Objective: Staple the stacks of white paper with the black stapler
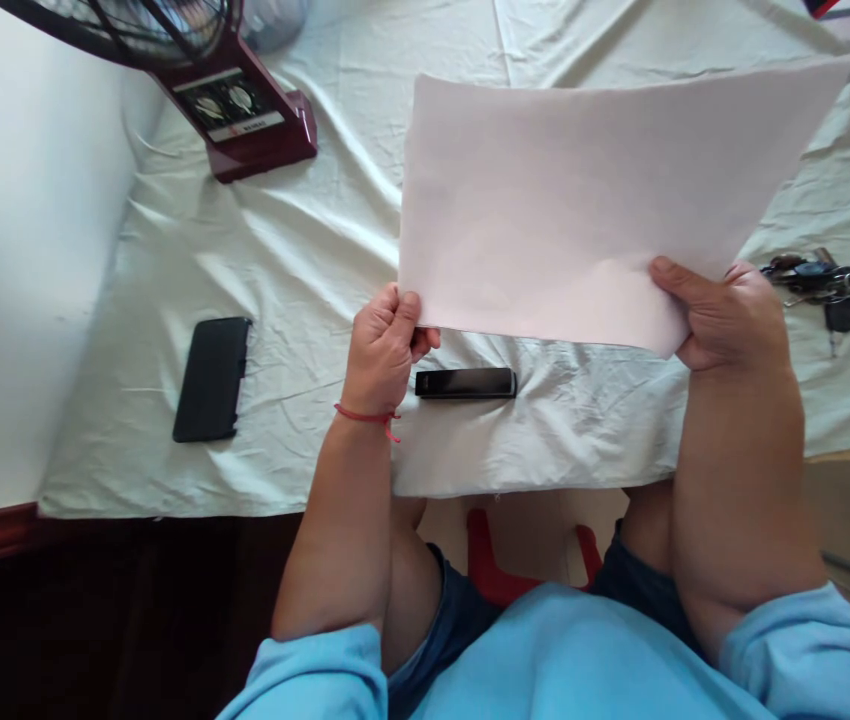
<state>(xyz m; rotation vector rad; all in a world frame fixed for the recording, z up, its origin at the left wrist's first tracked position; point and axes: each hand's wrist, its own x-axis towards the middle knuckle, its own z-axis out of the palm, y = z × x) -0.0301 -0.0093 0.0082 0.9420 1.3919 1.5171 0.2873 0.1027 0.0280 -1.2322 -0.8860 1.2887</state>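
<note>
Both my hands hold a large pale sheet of paper [545, 200] above the cloth-covered table. My left hand [384, 340] pinches its near left corner, the thumb on top and the fingers curled beneath. At the near right corner, my right hand [732, 310] grips the paper with its thumb lying on the upper face; most of its fingers are hidden underneath. The sheet bends slightly by that thumb. Just below the paper's near edge, a black stapler-like bar [465, 383] lies on the cloth, touched by neither hand.
A black phone-like slab [211, 380] lies at the left. Behind it stands a dark red fan [264, 130] with a control panel. A bunch of keys [822, 285] rests right of my right hand. The wrinkled pale tablecloth [305, 260] ends at the near edge.
</note>
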